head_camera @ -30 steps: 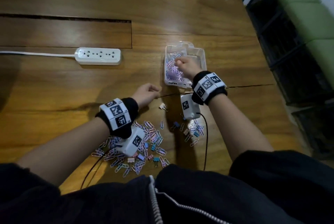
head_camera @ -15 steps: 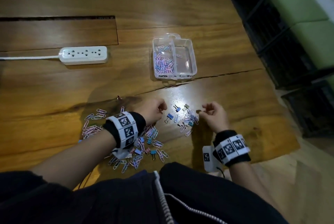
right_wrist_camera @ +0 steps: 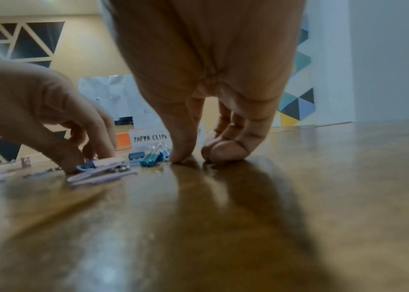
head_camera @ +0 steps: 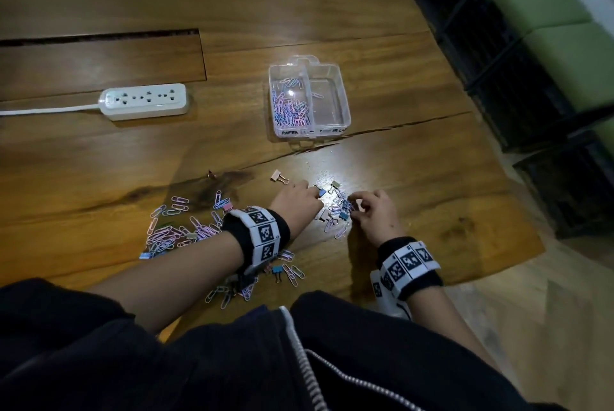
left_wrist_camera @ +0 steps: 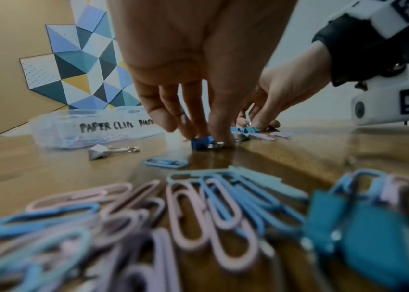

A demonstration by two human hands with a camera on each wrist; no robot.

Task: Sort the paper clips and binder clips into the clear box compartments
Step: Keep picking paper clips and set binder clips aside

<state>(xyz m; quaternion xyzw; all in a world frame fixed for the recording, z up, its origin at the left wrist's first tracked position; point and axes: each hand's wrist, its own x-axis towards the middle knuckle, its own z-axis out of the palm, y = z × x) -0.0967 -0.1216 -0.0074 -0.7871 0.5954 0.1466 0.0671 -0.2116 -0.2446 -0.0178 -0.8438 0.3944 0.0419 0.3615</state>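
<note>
The clear box [head_camera: 345, 101] stands at the table's middle; its left compartment, labelled PAPER CLIPS [left_wrist_camera: 106, 126], holds many pastel paper clips [head_camera: 289, 108], and the right one holds a single clip. Thumb and fingers of my left hand [head_camera: 314, 193] pinch a blue binder clip [left_wrist_camera: 199, 142] that lies on the wood. My right hand [head_camera: 357, 208] rests thumb tip and curled fingers on the table at a small pile of clips [head_camera: 340, 206], beside a teal binder clip [right_wrist_camera: 149, 159]. Whether it holds a clip is hidden. A bigger pile [head_camera: 172, 231] lies under my left forearm.
A pink binder clip [head_camera: 278, 176] and a beige one [head_camera: 335, 184] lie loose between the hands and the box. A white power strip [head_camera: 144, 101] sits at the left. The table's edge [head_camera: 498, 198] runs close on the right, with dark crates [head_camera: 531, 111] beyond.
My right hand left the box and came back to the small pile near me. My left hand slid right and took hold of the blue binder clip.
</note>
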